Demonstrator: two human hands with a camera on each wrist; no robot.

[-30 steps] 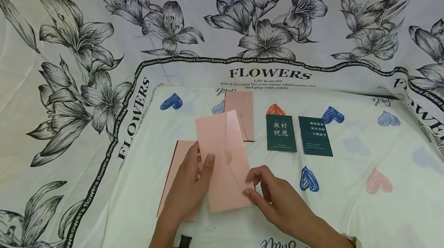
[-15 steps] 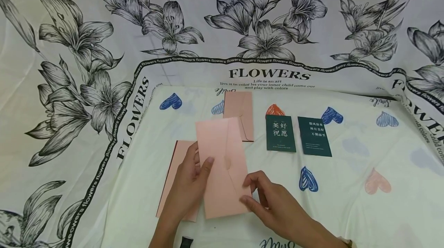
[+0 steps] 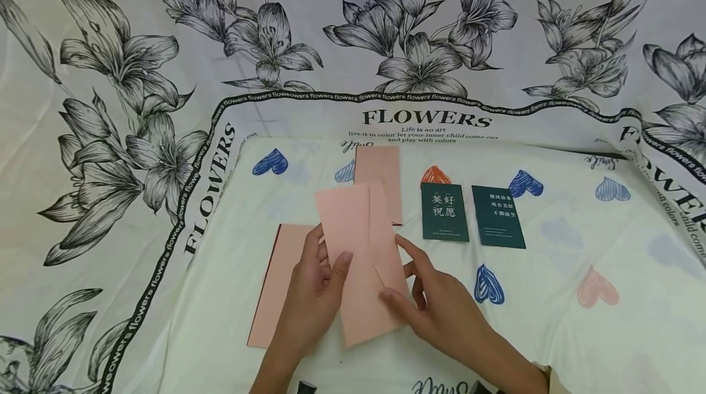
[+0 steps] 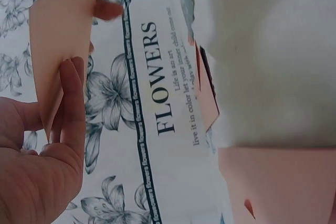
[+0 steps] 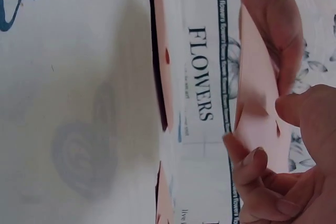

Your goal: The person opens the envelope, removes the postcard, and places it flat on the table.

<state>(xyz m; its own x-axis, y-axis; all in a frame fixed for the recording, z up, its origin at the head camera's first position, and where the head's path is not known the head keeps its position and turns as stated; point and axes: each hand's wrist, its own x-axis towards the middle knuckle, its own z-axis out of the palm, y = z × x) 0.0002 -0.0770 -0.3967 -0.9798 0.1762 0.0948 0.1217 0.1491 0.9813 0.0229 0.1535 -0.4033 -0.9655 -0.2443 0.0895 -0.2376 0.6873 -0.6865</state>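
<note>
Pinched one pink envelope [image 3: 358, 271] in left hand [image 3: 317, 296] and right hand [image 3: 438, 302], lifted above the surface [image 3: 551, 333] toward its left edge. Judged handling partway: raised, not yet set down. Counted three in all: this, a second envelope [image 3: 277, 287] near left edge, a third envelope [image 3: 386, 167] near far edge; plus two green cards [image 3: 445, 211], loose, toward far edge's middle.

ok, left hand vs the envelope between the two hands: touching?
Touching. Left wrist view shows it: the left hand pinches the pink envelope, fingertip against one face, thumb on the other side.
</note>
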